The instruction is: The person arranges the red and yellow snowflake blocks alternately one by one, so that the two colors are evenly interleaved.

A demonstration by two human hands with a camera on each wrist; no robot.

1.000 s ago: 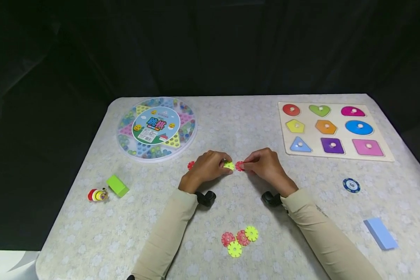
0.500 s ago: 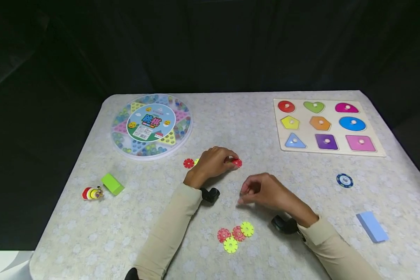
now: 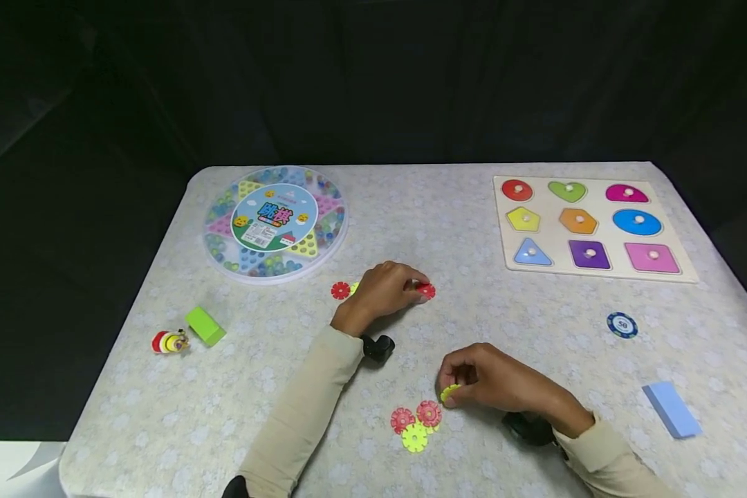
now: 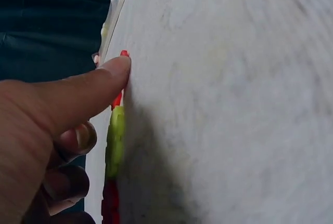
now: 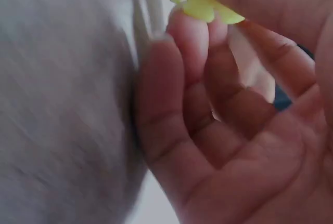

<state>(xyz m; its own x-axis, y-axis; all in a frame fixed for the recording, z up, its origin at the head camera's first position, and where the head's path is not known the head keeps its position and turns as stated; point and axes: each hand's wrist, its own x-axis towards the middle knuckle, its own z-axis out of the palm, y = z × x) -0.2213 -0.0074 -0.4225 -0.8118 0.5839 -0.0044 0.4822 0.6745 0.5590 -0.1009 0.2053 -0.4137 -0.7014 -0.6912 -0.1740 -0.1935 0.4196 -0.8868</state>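
My left hand (image 3: 386, 287) pinches a red notched plastic disc (image 3: 427, 291) low over the table, thumb on its near side. In the left wrist view, a yellow notched disc (image 4: 115, 141) and another red disc (image 4: 110, 203) line up edge to edge with it; the hand hides part of this row in the head view. The row's left end is a red disc (image 3: 340, 290). My right hand (image 3: 492, 377) pinches a yellow disc (image 3: 450, 393) between thumb and fingers. Beside it lie two red discs (image 3: 429, 413) and a yellow disc (image 3: 414, 438), with more yellow peeking out beneath.
A round marble-game board (image 3: 274, 225) sits at the back left, and a wooden shape puzzle (image 3: 588, 228) at the back right. At left are a green block (image 3: 205, 326) and a small figure (image 3: 170, 342). A poker chip (image 3: 622, 325) and blue block (image 3: 672, 410) lie at right.
The right hand has let go of the red disc, come toward the front, and picked a yellow disc from the small pile. The left hand's grip has shifted from yellow to the red disc.
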